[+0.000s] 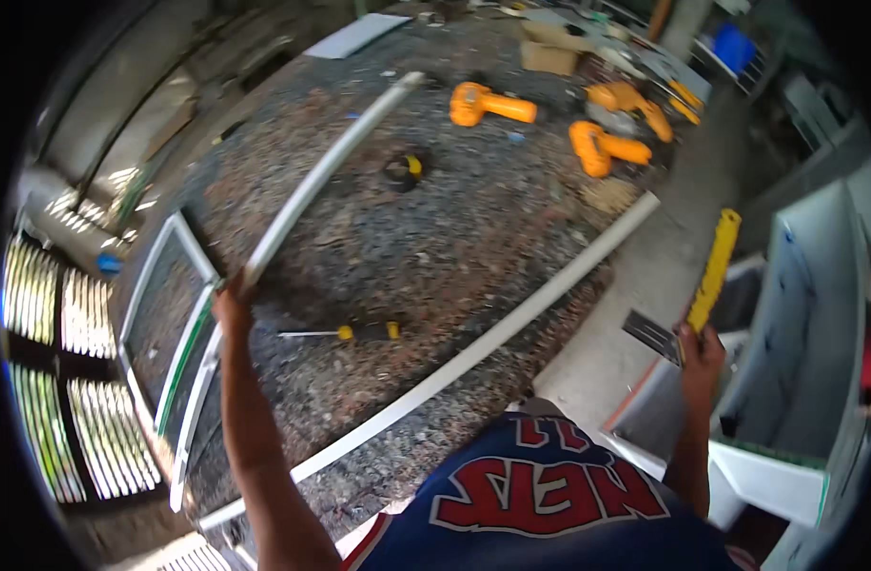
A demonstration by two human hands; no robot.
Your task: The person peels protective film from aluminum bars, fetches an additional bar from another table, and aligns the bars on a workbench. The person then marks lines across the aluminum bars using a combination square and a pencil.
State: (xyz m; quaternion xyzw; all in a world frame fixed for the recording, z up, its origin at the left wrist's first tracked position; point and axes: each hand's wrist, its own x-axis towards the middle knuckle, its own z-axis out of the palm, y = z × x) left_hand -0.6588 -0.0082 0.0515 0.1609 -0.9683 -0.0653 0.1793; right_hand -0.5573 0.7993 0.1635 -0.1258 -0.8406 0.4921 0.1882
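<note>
My left hand (231, 303) is closed round a long white bar (332, 171) that slants across the left part of a speckled work surface (435, 247). Beside that hand, a white frame (190, 249) and a strip with a green edge lie at the surface's left side. My right hand (702, 354) grips a square (714, 262) with a long yellow arm and a short dark arm, held off the surface's right edge. Between my arms, a second white bar (483, 350) runs diagonally along the near edge. A screwdriver (345, 333) with a yellow handle lies near my left hand.
A black and yellow tape measure (403, 171) rests mid-surface. Orange cordless power tools (469, 105) stand at the far right, near a cardboard box (552, 49). A flat white panel (357, 35) lies at the back. White box-like panels (797, 314) stand to my right.
</note>
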